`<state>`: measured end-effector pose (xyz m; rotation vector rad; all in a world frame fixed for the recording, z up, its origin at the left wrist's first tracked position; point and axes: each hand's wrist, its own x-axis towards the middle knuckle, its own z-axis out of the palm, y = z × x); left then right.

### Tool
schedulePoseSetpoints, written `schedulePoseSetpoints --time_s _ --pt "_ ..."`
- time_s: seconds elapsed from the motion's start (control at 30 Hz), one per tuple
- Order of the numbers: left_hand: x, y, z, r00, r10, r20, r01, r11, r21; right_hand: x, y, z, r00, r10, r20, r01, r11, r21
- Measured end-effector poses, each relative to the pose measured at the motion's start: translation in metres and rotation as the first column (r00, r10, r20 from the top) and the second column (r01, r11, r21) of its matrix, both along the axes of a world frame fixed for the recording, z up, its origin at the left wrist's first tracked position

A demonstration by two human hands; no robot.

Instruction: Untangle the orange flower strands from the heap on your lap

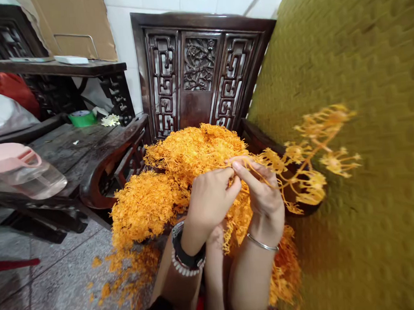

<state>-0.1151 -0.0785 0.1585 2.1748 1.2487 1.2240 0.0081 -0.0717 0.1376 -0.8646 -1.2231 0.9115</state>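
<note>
Pinching together in front of the chest, the left hand (210,199) and right hand (262,193) meet at their fingertips over a heap of orange plastic flower sprigs (180,175). The right hand's fingers (245,173) are clamped on the stem of one orange flower branch (310,166), which spreads out to the right, blurred, in front of a mustard-yellow cushion (360,116). The left hand's fingers (226,175) are closed on the same stem's end, touching the right thumb. The heap lies just beyond the hands, spilling from a dark carved wooden chair (201,70) down to the tiled floor (60,288). Well to the left, a pink-lidded clear jug (23,170) stands near a green tape roll (82,118) on the dark bench (75,145).
</note>
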Motion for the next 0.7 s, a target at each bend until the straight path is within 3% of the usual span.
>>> schedulePoseSetpoints --time_s 0.17,0.23,0.37,0.47,0.57,0.7 --pt "0.002 -0.001 0.002 0.935 -0.227 0.274 0.24 0.971 -0.016 0.004 0.005 0.012 0.966 -0.011 -0.258 0.02 0.999 0.033" --pt "0.001 -0.001 0.002 0.883 -0.28 0.377 0.313 0.949 -0.03 0.008 -0.001 0.017 0.969 0.024 -0.245 -0.008 0.998 0.064" --pt "0.002 -0.001 0.002 0.83 -0.292 0.475 0.335 0.942 -0.007 0.008 -0.01 0.021 0.978 0.074 -0.194 -0.057 0.994 0.095" --pt "0.008 0.0 0.0 0.665 -0.292 0.688 0.359 0.932 0.049 0.0 -0.01 0.02 0.95 0.17 -0.261 -0.158 0.985 0.069" --pt "0.014 0.004 -0.004 0.486 -0.217 0.847 0.316 0.947 0.061 -0.004 -0.01 0.016 0.973 0.207 -0.105 -0.204 0.978 0.041" --pt "0.008 0.019 -0.011 0.342 -0.085 0.936 0.229 0.973 0.005 0.013 -0.026 0.016 0.956 0.171 0.24 -0.179 0.984 0.014"
